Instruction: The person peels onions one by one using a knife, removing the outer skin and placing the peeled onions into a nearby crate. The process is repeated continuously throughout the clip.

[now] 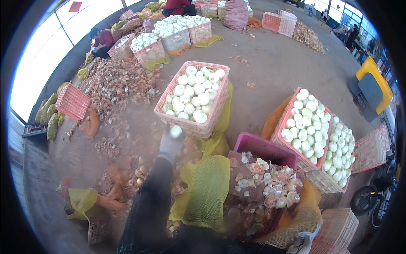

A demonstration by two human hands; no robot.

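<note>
My left hand (170,144), in a pale glove, reaches forward with a peeled white onion (175,131) in its fingers. It is just in front of the near side of a pink plastic crate (190,123) heaped with peeled onions (199,88). A yellow-green mesh sack (206,190) lies across my lap area. Right of it stands a purple plastic bin (266,149), with a board (236,187) covered in onion skins (279,184). At the bottom right edge, what looks like my gloved right hand (301,243) is partly cut off; its grip is unclear.
Two full onion crates (304,127) (339,149) stand to the right, with pink crates (336,227) nearer. Loose skins (123,79) cover the floor at left. A tipped grey crate (98,227) lies lower left. People (103,41) (177,8) work among crates farther back.
</note>
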